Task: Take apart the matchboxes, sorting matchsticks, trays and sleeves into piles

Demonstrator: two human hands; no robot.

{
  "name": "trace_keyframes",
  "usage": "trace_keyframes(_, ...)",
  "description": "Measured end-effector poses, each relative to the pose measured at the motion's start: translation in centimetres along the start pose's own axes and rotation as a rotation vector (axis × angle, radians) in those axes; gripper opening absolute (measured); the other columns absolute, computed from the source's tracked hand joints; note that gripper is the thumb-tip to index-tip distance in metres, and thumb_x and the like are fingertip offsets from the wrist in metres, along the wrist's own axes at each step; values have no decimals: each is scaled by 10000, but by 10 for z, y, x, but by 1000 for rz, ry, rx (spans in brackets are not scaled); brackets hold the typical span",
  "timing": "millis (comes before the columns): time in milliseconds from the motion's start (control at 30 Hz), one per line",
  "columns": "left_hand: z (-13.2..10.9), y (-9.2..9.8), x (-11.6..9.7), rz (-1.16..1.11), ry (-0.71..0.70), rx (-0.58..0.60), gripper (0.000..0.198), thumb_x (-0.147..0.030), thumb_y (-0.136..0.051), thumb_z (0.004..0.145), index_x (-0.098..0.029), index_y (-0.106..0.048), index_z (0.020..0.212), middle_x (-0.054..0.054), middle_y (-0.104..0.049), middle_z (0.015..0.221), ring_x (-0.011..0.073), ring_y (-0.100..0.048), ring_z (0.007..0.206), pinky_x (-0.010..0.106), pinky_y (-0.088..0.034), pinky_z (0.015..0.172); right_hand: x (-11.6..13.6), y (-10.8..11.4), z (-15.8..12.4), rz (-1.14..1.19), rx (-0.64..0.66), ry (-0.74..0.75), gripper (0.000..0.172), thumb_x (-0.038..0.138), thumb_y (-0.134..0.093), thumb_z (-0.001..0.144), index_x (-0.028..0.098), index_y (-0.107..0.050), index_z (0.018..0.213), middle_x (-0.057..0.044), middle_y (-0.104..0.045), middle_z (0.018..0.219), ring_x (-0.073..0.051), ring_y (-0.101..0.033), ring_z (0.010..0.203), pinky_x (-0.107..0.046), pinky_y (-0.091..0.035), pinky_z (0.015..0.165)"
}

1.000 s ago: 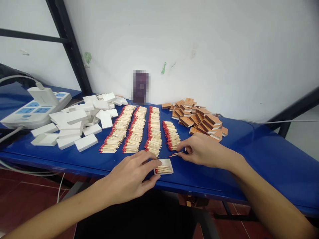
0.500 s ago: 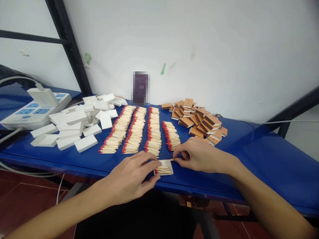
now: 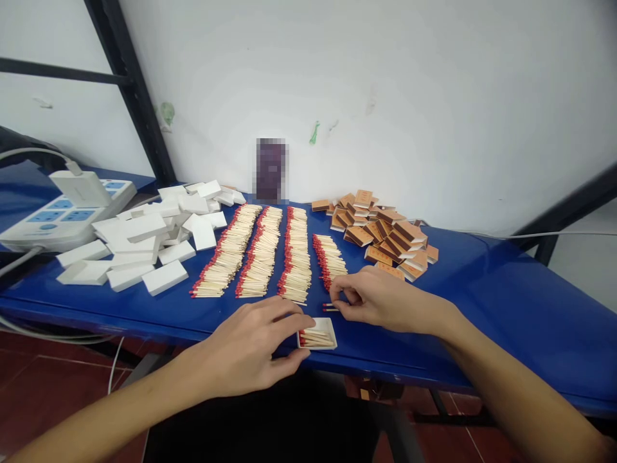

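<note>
My left hand (image 3: 263, 341) grips the left end of a small white matchbox tray (image 3: 329, 326) at the table's front edge, thumb below and fingers above. Several red-tipped matches (image 3: 315, 339) lie inside it, heads to the left and partly under my fingers. Just behind the tray's right side, my right hand (image 3: 373, 299) pinches thumb and forefinger together at the tail ends of two matches (image 3: 327, 310). Their red heads point left. Beyond that hand lies the shortest row of matches (image 3: 330, 257), its near end partly covered by my fingers.
Three longer rows of matches (image 3: 297, 251) lie on the blue table (image 3: 482, 289). White trays (image 3: 166, 278) are heaped at left beside a power strip (image 3: 62, 215). Orange-brown matchbox sleeves (image 3: 385, 235) are piled at right. A blurred dark object (image 3: 270, 168) stands against the wall.
The tray has shifted slightly towards the front edge with my left hand. Two match heads now show at my right fingertips, where one showed before, and they sit farther from the tray.
</note>
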State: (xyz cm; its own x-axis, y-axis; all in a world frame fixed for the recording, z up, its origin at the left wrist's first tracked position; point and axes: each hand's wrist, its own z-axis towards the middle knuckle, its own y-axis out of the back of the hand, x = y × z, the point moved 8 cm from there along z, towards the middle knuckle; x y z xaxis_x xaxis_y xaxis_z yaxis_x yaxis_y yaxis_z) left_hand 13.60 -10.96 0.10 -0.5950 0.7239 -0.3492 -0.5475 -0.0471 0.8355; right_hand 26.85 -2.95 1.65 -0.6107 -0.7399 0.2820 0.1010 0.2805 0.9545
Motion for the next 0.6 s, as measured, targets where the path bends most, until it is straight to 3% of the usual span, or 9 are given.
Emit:
trace_keyframes(467, 0, 0, 0, 7, 12, -12, 256, -286, -589, 936, -220, -591, 1184, 46, -678, 1071, 192, -662, 957, 325, -541, 822, -4, -2, -3, -114, 39, -33, 53, 221, -618, 809, 224, -666, 831, 22, -596, 666, -112, -493, 613, -250, -276, 601)
trace_keyframes(600, 0, 2, 2, 16, 66, -19, 145, -289, -582, 931, -206, -540, 1042, 21, -649, 955, 169, -632, 815, 298, -508, 704, -2, 7, -1, -156, -61, -48, 70, 201, -592, 823, 209, -658, 802, 33, -542, 598, -99, -429, 549, -256, -242, 570)
